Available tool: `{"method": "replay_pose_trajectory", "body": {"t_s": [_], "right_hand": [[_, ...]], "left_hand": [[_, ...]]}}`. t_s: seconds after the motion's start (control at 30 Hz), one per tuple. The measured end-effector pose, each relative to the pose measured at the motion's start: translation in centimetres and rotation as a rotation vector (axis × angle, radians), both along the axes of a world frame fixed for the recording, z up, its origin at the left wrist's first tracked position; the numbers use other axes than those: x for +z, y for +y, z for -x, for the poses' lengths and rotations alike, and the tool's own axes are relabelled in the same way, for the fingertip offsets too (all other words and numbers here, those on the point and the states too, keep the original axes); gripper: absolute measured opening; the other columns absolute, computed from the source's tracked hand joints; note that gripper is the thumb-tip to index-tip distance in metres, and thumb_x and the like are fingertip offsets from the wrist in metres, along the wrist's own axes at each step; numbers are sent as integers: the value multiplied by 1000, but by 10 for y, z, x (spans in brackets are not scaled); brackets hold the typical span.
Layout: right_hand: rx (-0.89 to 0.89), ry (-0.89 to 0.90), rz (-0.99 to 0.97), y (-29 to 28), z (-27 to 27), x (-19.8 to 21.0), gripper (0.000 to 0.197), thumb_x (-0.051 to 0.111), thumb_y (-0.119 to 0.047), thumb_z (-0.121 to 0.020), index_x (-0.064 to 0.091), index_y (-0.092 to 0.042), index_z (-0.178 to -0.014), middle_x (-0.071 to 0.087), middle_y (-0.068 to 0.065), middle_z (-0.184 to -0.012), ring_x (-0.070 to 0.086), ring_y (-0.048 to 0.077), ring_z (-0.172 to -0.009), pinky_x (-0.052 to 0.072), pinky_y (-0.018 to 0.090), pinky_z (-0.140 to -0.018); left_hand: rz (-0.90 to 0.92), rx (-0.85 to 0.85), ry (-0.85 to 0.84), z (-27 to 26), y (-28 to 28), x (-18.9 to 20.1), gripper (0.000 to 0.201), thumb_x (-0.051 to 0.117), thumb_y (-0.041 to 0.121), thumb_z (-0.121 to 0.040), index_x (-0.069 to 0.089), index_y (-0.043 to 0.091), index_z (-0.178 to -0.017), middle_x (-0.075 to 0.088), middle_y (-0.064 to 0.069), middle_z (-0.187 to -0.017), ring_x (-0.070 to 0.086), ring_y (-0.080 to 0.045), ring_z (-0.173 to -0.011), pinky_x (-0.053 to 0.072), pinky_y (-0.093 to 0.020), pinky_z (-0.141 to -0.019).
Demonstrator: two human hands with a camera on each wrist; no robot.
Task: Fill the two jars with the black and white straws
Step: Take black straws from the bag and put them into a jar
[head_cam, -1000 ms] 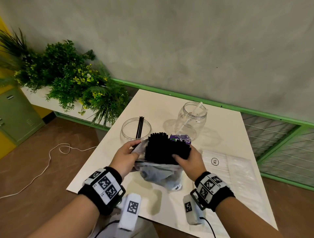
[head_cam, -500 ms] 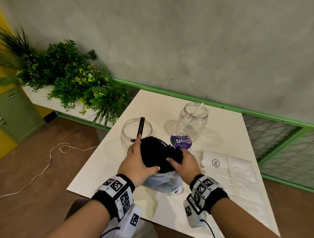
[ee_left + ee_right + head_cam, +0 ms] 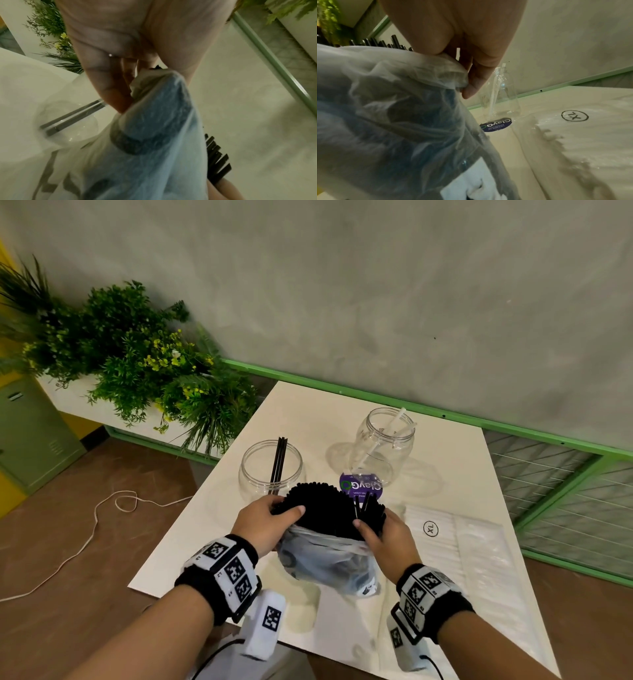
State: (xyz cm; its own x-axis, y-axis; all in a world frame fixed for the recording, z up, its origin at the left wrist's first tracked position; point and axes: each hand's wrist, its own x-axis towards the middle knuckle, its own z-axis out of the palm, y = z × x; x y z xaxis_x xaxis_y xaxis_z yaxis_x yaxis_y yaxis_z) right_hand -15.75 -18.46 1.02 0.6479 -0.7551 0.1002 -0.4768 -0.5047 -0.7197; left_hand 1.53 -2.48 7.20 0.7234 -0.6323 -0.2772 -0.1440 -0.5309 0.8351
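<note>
A thick bundle of black straws [image 3: 322, 506] sticks up out of a clear plastic bag [image 3: 329, 559] above the table's near middle. My left hand [image 3: 284, 508] grips the bundle's left side, thumb in front. My right hand [image 3: 368, 517] pinches a few black straws at the bundle's right edge, where the bag rim [image 3: 436, 70] lies against its fingers. Behind the left hand stands a clear jar [image 3: 260, 470] holding a few black straws [image 3: 72, 119]. Further right a second clear jar [image 3: 385, 440] holds a white straw [image 3: 494, 97].
A flat pack of white straws marked XL [image 3: 459, 546] lies right of the bag. A purple round sticker [image 3: 360, 486] sits in front of the right jar. The white table [image 3: 308, 412] has a planter [image 3: 137, 364] to its left and a green rail [image 3: 513, 429] behind.
My left hand slid from the front of the bundle to its left side. My right hand moved to the right edge and parted a few straws from the rest.
</note>
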Motion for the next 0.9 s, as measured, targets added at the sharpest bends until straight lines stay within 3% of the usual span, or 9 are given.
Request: {"method": "replay_pose_trajectory", "body": {"t_s": [0.07, 0.17, 0.2, 0.3, 0.43, 0.57, 0.73, 0.83, 0.9], "right_hand": [[37, 40, 24, -1, 5, -1, 21, 58, -38, -92, 58, -18, -85, 54, -2, -82, 54, 15, -76, 38, 24, -68], [129, 117, 36, 1, 15, -4, 20, 55, -38, -94, 47, -34, -76, 47, -11, -78, 49, 16, -78, 32, 24, -70], [144, 135, 11, 2, 18, -6, 8, 54, -40, -94, 53, -35, -87, 51, -12, -85, 52, 16, -86, 33, 24, -74], [87, 35, 41, 8, 27, -17, 53, 52, -53, -89, 48, -19, -129, 53, -7, -116, 47, 12, -108, 35, 25, -92], [105, -216, 371, 32, 30, 2, 42, 53, -44, -87, 45, -21, -122, 45, -5, -119, 40, 9, -111, 30, 21, -98], [396, -73, 457, 49, 12, 14, 49, 61, -52, -82, 48, -22, -118, 54, -4, -114, 44, 11, -107, 34, 23, -95], [352, 107, 336, 49, -5, 9, 44, 58, -55, -75, 53, -21, -102, 56, -11, -87, 53, 15, -83, 32, 28, -75], [358, 48, 312, 53, -5, 4, 27, 66, -35, -79, 40, -29, -83, 50, -11, -70, 49, 17, -65, 29, 29, -63], [312, -17, 328, 56, -5, -1, 38, 64, -21, -78, 29, -33, -77, 50, -6, -65, 43, 18, -58, 27, 27, -56]], "left_hand": [[27, -2, 144, 2, -1, 3, 31, 67, 46, -80, 63, 23, -101, 67, 2, -94, 65, -17, -84, 58, -33, -67], [50, -34, 380, 7, -1, 10, 30, 68, 48, -79, 61, 28, -100, 66, -1, -106, 63, -20, -96, 58, -41, -77], [51, -66, 411, 8, -1, 10, 30, 70, 46, -78, 58, 30, -101, 64, 2, -108, 62, -19, -98, 58, -41, -77], [49, -157, 399, 12, -3, 3, 52, 80, 33, -71, 49, 36, -113, 60, 9, -112, 61, -18, -101, 58, -42, -74], [37, -196, 322, 13, -5, -4, 76, 80, 28, -60, 45, 33, -127, 62, 6, -112, 63, -18, -100, 58, -42, -77], [45, -272, 265, 16, -7, -1, 73, 73, 19, -61, 45, 31, -127, 66, 5, -102, 65, -15, -91, 56, -32, -70], [95, -281, 232, 17, -4, -2, 72, 66, 19, -55, 51, 31, -124, 71, 6, -98, 67, -11, -92, 53, -35, -88], [129, -261, 271, 20, -2, -1, 67, 72, 24, -54, 50, 48, -112, 70, 8, -101, 67, -12, -95, 53, -39, -90], [149, -277, 281, 23, 1, -2, 76, 77, 27, -52, 46, 51, -117, 69, 8, -106, 67, -13, -97, 53, -39, -89]]}}
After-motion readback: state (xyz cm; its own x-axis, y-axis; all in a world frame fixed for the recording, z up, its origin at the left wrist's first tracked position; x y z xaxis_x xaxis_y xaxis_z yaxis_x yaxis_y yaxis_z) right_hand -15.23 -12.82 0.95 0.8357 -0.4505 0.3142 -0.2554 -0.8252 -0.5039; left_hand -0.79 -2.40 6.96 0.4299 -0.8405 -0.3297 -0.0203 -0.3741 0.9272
